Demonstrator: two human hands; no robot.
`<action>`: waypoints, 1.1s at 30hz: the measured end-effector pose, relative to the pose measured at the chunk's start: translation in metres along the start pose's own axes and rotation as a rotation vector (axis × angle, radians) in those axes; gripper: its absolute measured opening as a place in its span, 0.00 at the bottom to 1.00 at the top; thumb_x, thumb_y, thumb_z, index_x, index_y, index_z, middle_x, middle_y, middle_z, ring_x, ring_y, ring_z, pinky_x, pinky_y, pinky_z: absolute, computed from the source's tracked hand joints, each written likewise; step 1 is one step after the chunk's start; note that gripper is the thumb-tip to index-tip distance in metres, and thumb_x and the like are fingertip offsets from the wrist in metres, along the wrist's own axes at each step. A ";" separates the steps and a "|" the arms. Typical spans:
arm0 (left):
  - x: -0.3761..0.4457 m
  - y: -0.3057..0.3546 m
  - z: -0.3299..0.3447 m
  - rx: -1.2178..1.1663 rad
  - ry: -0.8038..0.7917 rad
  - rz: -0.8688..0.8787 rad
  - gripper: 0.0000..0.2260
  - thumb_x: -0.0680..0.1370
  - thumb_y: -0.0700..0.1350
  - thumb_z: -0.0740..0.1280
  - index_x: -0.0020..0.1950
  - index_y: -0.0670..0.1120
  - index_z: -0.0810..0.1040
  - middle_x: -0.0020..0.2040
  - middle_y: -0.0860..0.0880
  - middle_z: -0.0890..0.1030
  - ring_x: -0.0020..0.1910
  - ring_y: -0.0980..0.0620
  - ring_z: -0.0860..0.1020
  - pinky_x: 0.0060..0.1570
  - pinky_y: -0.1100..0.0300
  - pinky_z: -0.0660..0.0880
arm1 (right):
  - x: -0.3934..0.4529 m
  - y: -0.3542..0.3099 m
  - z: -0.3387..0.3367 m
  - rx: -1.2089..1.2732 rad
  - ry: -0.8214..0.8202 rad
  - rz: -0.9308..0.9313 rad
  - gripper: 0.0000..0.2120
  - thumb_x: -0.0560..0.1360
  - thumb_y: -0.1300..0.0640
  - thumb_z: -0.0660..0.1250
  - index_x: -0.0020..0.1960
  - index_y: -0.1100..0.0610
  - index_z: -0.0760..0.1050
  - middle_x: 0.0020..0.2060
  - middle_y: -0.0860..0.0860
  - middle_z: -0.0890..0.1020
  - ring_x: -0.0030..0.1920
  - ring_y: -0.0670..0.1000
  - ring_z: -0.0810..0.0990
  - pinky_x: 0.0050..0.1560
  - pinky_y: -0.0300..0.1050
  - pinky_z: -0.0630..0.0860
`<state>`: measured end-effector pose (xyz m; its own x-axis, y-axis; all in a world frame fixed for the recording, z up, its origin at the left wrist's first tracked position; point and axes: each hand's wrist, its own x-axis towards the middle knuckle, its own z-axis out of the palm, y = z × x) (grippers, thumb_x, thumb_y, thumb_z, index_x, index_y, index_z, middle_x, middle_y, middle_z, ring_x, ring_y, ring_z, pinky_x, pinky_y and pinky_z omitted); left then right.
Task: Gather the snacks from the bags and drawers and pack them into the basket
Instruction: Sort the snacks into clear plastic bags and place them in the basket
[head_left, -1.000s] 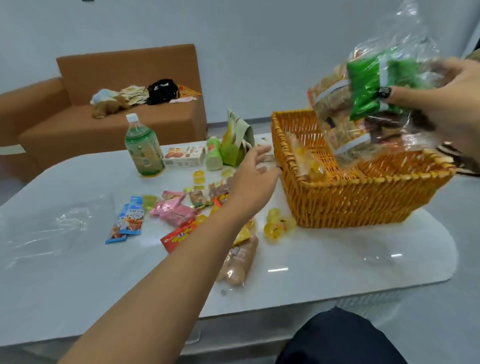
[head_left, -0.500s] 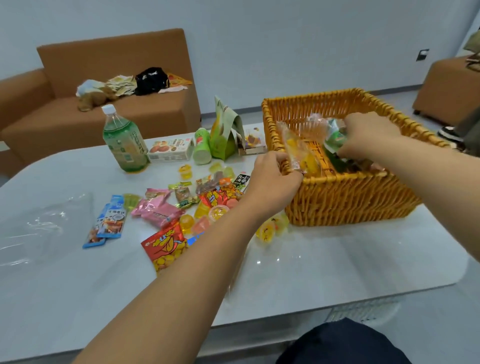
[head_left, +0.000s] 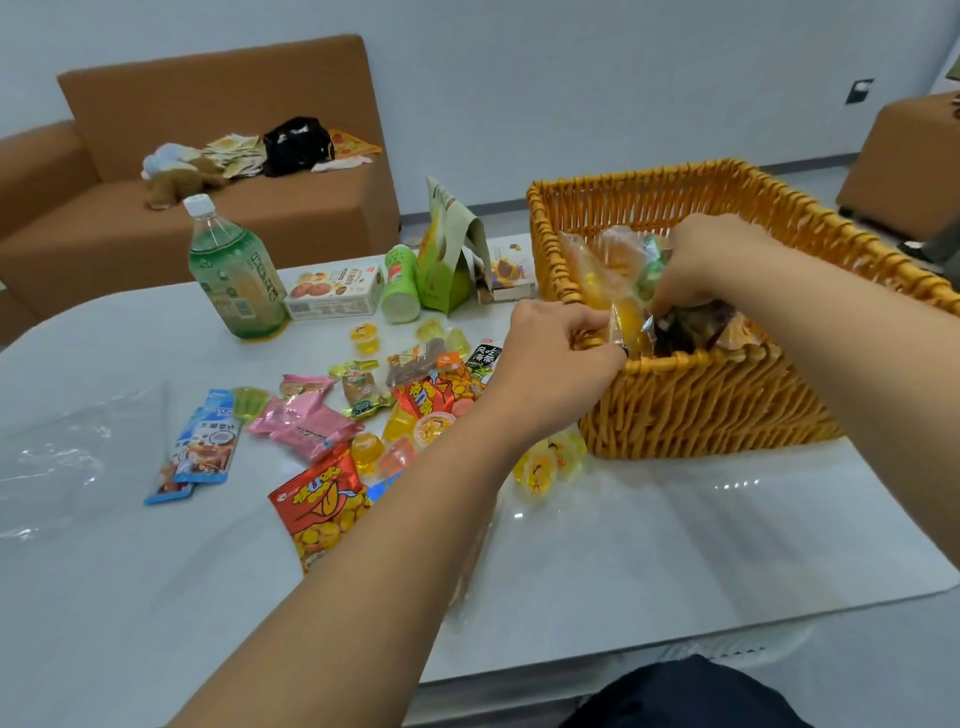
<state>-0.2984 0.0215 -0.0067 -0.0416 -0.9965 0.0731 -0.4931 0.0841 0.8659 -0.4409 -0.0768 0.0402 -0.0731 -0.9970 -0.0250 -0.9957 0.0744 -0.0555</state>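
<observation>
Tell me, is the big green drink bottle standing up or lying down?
Standing up. The bottle stands on its base on the table, its white cap on top, beside the cookie box.

Left arm runs diagonally from the near left edge up toward centre right, forearm bare, wrist roughly straight. Left hand (head_left: 550, 358) is seen back-up, knuckles toward the camera, fingers curled, thumb and fingertips pinching something at its right side; a dark nail shows at the fingertip. Right arm comes in from the right edge, angled down and leftward, forearm bare. Right hand (head_left: 711, 265) sits farther away than the left, wrist bent downward, fingers curled and pointing down, gripping. Hands are near each other, not touching.
</observation>
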 end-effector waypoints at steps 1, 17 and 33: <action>0.002 -0.001 0.001 -0.013 0.003 -0.003 0.25 0.64 0.57 0.67 0.61 0.55 0.81 0.63 0.51 0.71 0.64 0.49 0.73 0.65 0.48 0.73 | 0.000 0.000 -0.001 -0.017 -0.019 -0.010 0.24 0.67 0.49 0.76 0.56 0.61 0.72 0.39 0.56 0.75 0.36 0.56 0.75 0.27 0.44 0.69; -0.013 0.004 0.010 -0.108 -0.119 -0.117 0.20 0.79 0.55 0.58 0.71 0.63 0.70 0.74 0.49 0.58 0.74 0.49 0.58 0.72 0.54 0.58 | -0.011 0.040 0.001 1.003 -0.478 0.119 0.19 0.78 0.46 0.62 0.61 0.59 0.72 0.54 0.59 0.80 0.49 0.56 0.80 0.47 0.47 0.75; -0.028 0.008 0.034 -0.350 -0.116 -0.128 0.31 0.81 0.50 0.61 0.78 0.64 0.47 0.78 0.54 0.57 0.75 0.50 0.61 0.69 0.53 0.65 | -0.011 0.009 0.017 1.042 -0.333 0.218 0.15 0.81 0.50 0.58 0.40 0.57 0.67 0.32 0.51 0.66 0.31 0.48 0.63 0.33 0.39 0.63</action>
<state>-0.3306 0.0505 -0.0190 -0.1066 -0.9907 -0.0851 -0.1749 -0.0656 0.9824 -0.4485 -0.0645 0.0233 -0.0660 -0.9166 -0.3943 -0.4171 0.3843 -0.8236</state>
